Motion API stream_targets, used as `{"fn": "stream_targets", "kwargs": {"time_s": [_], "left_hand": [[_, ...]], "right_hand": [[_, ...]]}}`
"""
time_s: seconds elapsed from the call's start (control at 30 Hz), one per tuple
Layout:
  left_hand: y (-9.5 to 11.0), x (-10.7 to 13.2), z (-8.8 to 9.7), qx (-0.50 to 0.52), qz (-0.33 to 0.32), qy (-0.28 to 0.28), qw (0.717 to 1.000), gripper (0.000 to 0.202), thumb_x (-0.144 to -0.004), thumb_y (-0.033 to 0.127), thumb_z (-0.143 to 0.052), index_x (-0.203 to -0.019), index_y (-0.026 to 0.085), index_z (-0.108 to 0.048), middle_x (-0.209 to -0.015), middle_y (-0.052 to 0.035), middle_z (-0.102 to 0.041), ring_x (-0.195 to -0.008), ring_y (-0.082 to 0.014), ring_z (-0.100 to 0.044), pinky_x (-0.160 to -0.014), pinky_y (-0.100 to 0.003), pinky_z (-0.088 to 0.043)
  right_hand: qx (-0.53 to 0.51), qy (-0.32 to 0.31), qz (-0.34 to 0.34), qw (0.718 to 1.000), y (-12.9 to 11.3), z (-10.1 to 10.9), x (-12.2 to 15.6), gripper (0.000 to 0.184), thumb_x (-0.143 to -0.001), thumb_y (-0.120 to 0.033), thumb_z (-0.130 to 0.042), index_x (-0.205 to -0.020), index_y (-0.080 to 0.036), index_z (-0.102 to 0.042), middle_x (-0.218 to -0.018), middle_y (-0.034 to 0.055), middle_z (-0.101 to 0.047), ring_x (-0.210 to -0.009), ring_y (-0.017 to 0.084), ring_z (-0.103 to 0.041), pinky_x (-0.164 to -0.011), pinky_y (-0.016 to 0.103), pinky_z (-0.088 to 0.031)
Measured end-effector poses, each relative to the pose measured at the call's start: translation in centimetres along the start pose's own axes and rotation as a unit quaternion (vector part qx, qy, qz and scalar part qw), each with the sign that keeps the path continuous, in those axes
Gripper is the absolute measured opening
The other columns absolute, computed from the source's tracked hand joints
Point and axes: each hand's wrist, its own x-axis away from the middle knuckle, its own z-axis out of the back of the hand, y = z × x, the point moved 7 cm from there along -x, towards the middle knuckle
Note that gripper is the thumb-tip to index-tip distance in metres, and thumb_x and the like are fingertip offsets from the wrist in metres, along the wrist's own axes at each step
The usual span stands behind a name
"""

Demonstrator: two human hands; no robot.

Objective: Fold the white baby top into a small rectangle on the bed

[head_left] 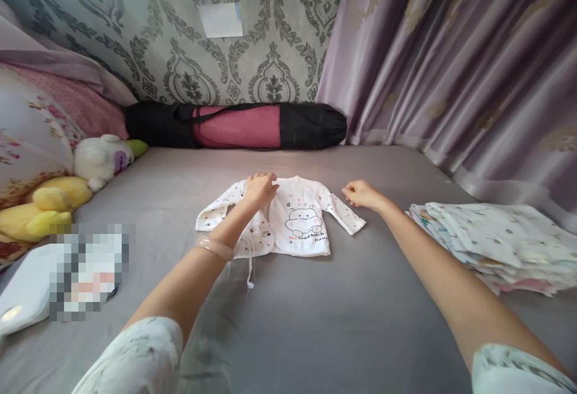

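A small white baby shirt (297, 231) lies spread on the grey sheet. Its front carries a printed hippo-like animal with lettering below, its sleeves are dotted with small prints, and thin white tie strings (250, 261) hang from the lower left. My left hand (261, 189) rests over the shirt's upper left part near the neckline, fingers bent and the thumb apart; the fabric beneath it is partly hidden. Just beyond the right sleeve, my right hand (360, 194) hovers with its fingers pressed together, and nothing shows in them. It appears apart from the sleeve.
To the right lies a stack of folded printed baby clothes (500, 237). A black and pink rolled bag (238, 126) lies along the wall. Plush toys (101, 156) and a floral pillow (31, 129) sit at left, near a white object (31, 286) and a blurred-out item (94, 273).
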Motion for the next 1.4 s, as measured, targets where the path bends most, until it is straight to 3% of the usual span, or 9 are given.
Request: {"fn": "stream_targets", "kwargs": {"time_s": [0.2, 0.43, 0.63, 0.8, 0.9, 1.03, 1.23, 1.33, 1.4], "left_hand": [[5.3, 1.9, -1.9, 0.005, -0.084, -0.048, 0.995, 0.036, -0.088, 0.023, -0.05, -0.123, 0.017, -0.056, -0.12, -0.0129, -0.061, -0.116, -0.0303, -0.052, -0.097, -0.042, -0.041], [6.3, 3.1, -3.5, 0.0, -0.1, -0.066, 0.993, 0.041, -0.085, 0.015, -0.045, -0.125, 0.019, -0.053, -0.13, -0.0113, -0.055, -0.122, -0.0284, -0.049, -0.101, -0.042, -0.041], [7.0, 3.9, -4.7, -0.029, -0.128, -0.043, 0.99, 0.041, -0.091, 0.017, -0.038, -0.131, 0.018, -0.047, -0.139, -0.0113, -0.048, -0.131, -0.0276, -0.039, -0.109, -0.044, -0.033], [7.2, 4.1, -5.6, -0.006, -0.101, 0.0, 0.995, 0.044, -0.1, 0.044, -0.028, -0.129, 0.02, -0.048, -0.14, -0.0117, -0.047, -0.134, -0.031, -0.036, -0.111, -0.052, -0.026], [7.2, 4.2, -6.2, -0.007, -0.097, -0.006, 0.995, 0.055, -0.097, 0.053, -0.03, -0.137, 0.017, -0.043, -0.148, -0.0147, -0.039, -0.14, -0.0354, -0.028, -0.113, -0.055, -0.021], [7.2, 4.3, -6.4, -0.016, -0.086, -0.013, 0.996, 0.055, -0.098, 0.046, -0.03, -0.141, 0.014, -0.039, -0.152, -0.016, -0.035, -0.142, -0.0356, -0.025, -0.115, -0.054, -0.019], [7.5, 4.4, -6.2, -0.037, -0.08, -0.005, 0.996, 0.052, -0.095, 0.034, -0.032, -0.141, 0.011, -0.041, -0.152, -0.0163, -0.035, -0.142, -0.0363, -0.026, -0.115, -0.054, -0.021], [7.6, 4.4, -6.3, -0.042, -0.078, -0.003, 0.996, 0.052, -0.095, 0.034, -0.031, -0.142, 0.011, -0.04, -0.153, -0.0164, -0.034, -0.143, -0.0357, -0.025, -0.115, -0.054, -0.021], [7.6, 4.4, -6.5, -0.047, -0.075, 0.0, 0.996, 0.054, -0.095, 0.034, -0.03, -0.143, 0.011, -0.039, -0.154, -0.0166, -0.033, -0.143, -0.0359, -0.025, -0.115, -0.053, -0.02]], "right_hand": [[0.06, -0.056, -0.033, 0.996, 3.7, -1.2, 4.7, 0.025, -0.079, -0.042, -0.063, -0.072, -0.018, -0.063, -0.051, -0.0032, -0.055, -0.045, 0.011, -0.048, -0.043, 0.022, -0.031], [0.009, -0.03, -0.023, 0.999, 2.9, -1.3, 5.2, 0.015, -0.072, -0.03, -0.067, -0.064, -0.018, -0.062, -0.048, -0.0058, -0.052, -0.048, 0.009, -0.046, -0.045, 0.02, -0.029], [-0.134, 0.07, -0.112, 0.982, 3.6, 0.4, 5.0, 0.007, -0.073, -0.023, -0.065, -0.075, -0.016, -0.063, -0.054, -0.0031, -0.057, -0.05, 0.011, -0.053, -0.048, 0.019, -0.037], [-0.171, 0.172, -0.13, 0.961, 4.3, 1.2, 4.4, 0.02, -0.082, -0.023, -0.056, -0.099, -0.016, -0.064, -0.084, 0.0037, -0.068, -0.058, 0.011, -0.059, -0.053, 0.021, -0.045], [-0.124, 0.198, -0.092, 0.968, 4.2, 1.5, 3.9, 0.025, -0.09, -0.024, -0.048, -0.109, -0.017, -0.062, -0.098, 0.0082, -0.068, -0.069, 0.015, -0.064, -0.063, 0.025, -0.048], [0.022, 0.212, -0.015, 0.977, 3.6, 2.0, 4.0, 0.028, -0.094, -0.022, -0.043, -0.114, -0.016, -0.061, -0.106, 0.0131, -0.068, -0.099, 0.023, -0.063, -0.084, 0.03, -0.046], [0.134, 0.151, -0.073, 0.977, 4.5, 0.7, 5.3, 0.035, -0.098, -0.027, -0.038, -0.125, -0.015, -0.056, -0.121, 0.0179, -0.061, -0.104, 0.028, -0.062, -0.083, 0.037, -0.047], [0.192, 0.169, -0.101, 0.961, 3.6, 1.1, 6.0, 0.037, -0.096, -0.018, -0.034, -0.121, -0.01, -0.058, -0.122, 0.0233, -0.059, -0.108, 0.032, -0.061, -0.087, 0.042, -0.046], [0.224, 0.197, -0.07, 0.952, 1.7, 1.3, 6.0, 0.041, -0.094, -0.012, -0.028, -0.119, -0.006, -0.06, -0.124, 0.026, -0.058, -0.116, 0.034, -0.056, -0.093, 0.046, -0.042]]}}
